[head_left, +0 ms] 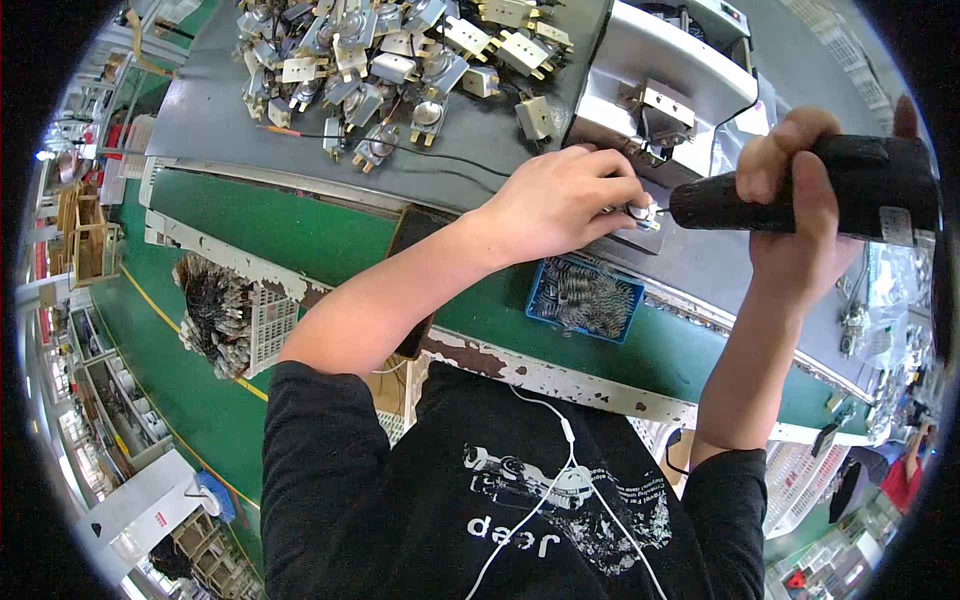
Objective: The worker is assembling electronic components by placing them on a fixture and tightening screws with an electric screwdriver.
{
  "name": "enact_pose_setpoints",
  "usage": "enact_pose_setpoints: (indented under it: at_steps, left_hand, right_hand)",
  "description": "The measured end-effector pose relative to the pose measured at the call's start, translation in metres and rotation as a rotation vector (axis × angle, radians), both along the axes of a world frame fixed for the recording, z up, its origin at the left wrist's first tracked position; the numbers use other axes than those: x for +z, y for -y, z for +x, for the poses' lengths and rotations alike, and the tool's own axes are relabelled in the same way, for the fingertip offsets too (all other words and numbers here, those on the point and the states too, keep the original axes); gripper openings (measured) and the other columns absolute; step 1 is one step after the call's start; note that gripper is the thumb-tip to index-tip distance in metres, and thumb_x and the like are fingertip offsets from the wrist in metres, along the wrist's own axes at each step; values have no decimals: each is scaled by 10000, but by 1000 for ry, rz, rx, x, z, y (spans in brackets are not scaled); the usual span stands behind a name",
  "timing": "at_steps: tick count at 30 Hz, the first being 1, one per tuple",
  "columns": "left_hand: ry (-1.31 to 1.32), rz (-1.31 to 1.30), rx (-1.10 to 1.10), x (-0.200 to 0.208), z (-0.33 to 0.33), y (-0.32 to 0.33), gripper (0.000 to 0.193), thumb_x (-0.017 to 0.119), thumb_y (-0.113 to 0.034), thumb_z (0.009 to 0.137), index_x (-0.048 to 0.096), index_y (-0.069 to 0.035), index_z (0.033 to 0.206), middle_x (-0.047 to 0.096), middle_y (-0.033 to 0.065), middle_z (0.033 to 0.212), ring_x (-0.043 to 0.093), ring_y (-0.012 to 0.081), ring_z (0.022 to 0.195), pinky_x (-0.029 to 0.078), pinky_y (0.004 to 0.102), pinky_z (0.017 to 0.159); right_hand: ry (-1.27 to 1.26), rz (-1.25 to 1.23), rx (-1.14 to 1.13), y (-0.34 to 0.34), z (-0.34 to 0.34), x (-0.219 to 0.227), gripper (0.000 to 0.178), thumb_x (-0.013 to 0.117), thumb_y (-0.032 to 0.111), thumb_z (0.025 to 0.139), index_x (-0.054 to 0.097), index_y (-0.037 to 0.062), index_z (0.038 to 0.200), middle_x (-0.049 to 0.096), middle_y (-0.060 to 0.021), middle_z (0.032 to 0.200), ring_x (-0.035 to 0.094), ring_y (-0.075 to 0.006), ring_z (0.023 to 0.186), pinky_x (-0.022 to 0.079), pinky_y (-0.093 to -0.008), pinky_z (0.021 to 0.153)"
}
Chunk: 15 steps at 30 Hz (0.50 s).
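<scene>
My right hand (790, 190) is wrapped round a black power screwdriver (850, 185), held nearly level with its bit pointing left. The bit meets a small metal-and-white part (645, 214) at the front of the bench. Fingers of my left hand (575, 200) pinch that part from the left side, hiding most of it. Just behind it stands a silver machine (665, 60) with a white block-shaped assembly (665, 105) on its front. Similar assemblies with white blocks and brass tabs (395, 68) lie heaped at the back left.
A blue tray (533, 300) of metal springs (585, 295) sits in front of my hands. A black cable with an orange end (290, 132) lies across the grey bench (210, 115). Clear plastic bags (885, 300) lie at the right. A white crate (272, 325) stands low at the left.
</scene>
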State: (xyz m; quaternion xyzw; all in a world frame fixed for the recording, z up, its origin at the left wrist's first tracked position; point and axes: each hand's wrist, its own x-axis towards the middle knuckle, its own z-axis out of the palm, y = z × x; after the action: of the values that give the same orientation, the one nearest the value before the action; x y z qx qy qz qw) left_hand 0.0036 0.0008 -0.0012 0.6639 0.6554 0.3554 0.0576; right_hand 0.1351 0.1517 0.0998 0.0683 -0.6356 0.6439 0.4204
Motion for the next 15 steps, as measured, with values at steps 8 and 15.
enact_pose_setpoints:
  at_steps: [8, 15]
  left_hand:
    - [6, -32, -4, 1, 0, 2, 192, 727, -235, 856, 685, -193, 1039, 608, 12, 1040, 629, 265, 948, 538, 403, 823]
    - [-4, -27, -7, -2, 0, 1, 187, 717, -246, 866, 688, -192, 1043, 609, 13, 1038, 628, 265, 967, 540, 398, 834]
  right_hand:
    - [48, 53, -69, 10, -4, -4, 131, 647, -23, 876, 599, -81, 983, 680, -151, 918, 622, -136, 649, 505, -248, 582]
    - [32, 58, -275, 33, -10, 1, 527, 637, -48, 903, 419, -54, 1383, 657, -171, 934, 598, -158, 632, 522, -305, 590]
